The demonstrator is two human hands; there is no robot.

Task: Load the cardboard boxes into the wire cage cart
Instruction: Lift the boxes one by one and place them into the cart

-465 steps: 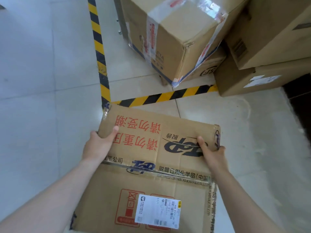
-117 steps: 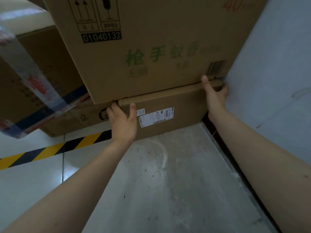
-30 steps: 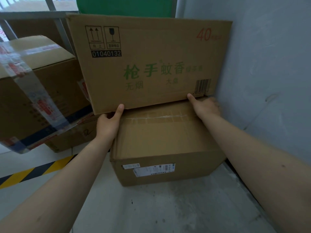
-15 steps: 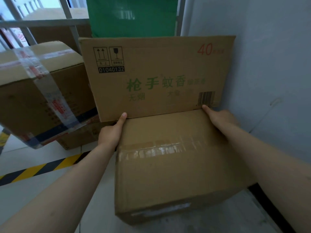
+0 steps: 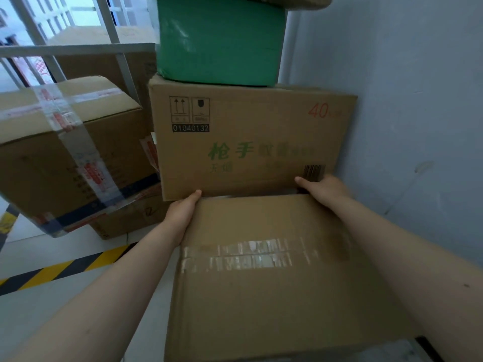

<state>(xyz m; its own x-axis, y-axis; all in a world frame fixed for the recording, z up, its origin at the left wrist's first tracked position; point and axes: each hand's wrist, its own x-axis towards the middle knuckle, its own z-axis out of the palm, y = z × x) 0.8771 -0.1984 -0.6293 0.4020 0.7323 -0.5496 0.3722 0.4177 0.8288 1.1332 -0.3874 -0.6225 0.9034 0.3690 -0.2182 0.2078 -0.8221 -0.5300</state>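
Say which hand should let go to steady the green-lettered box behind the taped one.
Right, probably. The right hand grips the far corner of the taped box, thumb up on the green-lettered box beside its barcode; the left hand reaches only its bottom edge.

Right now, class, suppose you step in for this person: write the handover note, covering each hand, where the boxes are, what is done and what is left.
Left hand grips the plain taped box at its far left corner; right hand grips its far right corner.
The box is held in front of the stack, its far edge at the foot of the printed box, which carries a green package. A large taped box sits to the left, before a white metal frame, possibly the cart.
Done: this box is in hand.
Left: carry it to the cart and set it in; then the remaining boxes.
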